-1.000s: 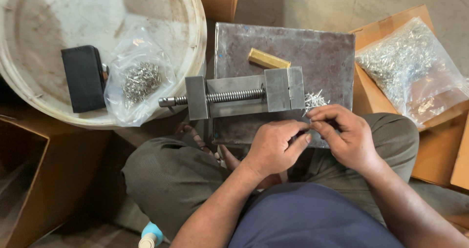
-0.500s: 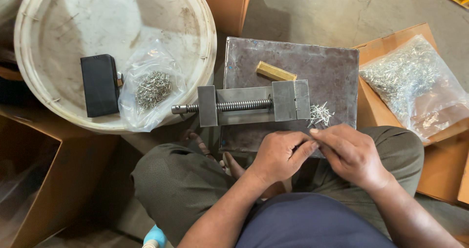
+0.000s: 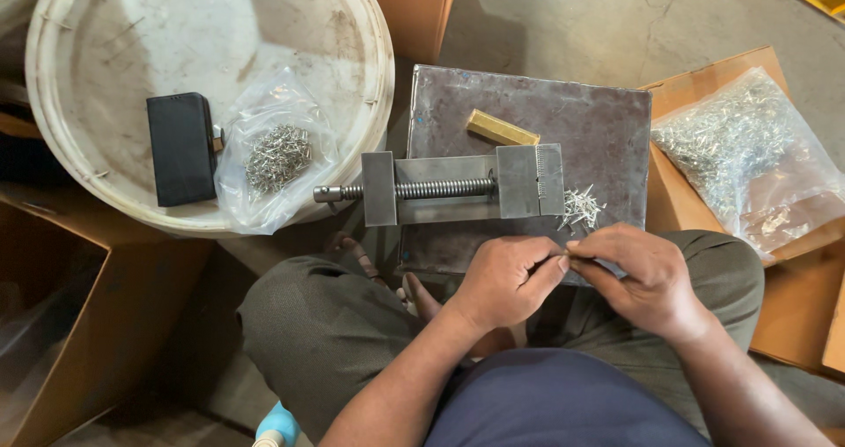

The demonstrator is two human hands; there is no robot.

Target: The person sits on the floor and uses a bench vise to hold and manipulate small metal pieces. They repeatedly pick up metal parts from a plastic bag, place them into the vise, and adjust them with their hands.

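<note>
My left hand (image 3: 506, 282) and my right hand (image 3: 645, 275) meet fingertip to fingertip over the near edge of a dark metal plate (image 3: 598, 126), pinching a small thin metal piece between them; the piece is mostly hidden by the fingers. Just beyond the hands lies a small pile of metal pins (image 3: 581, 208) on the plate. A steel vise (image 3: 458, 187) with a threaded screw lies across the plate, its jaws to the right. A short brass bar (image 3: 500, 128) rests behind the vise.
A white round lid (image 3: 114, 69) at the left carries a black case (image 3: 181, 148) and a clear bag of pins (image 3: 277, 157). A larger clear bag of pins (image 3: 748, 152) lies on a cardboard box (image 3: 797, 311) at the right. An open cardboard box (image 3: 62, 324) stands lower left.
The view has shifted slightly, so everything sits lower and more to the right in frame. My hands stay together at the plate's near edge, fingers working the small piece.
</note>
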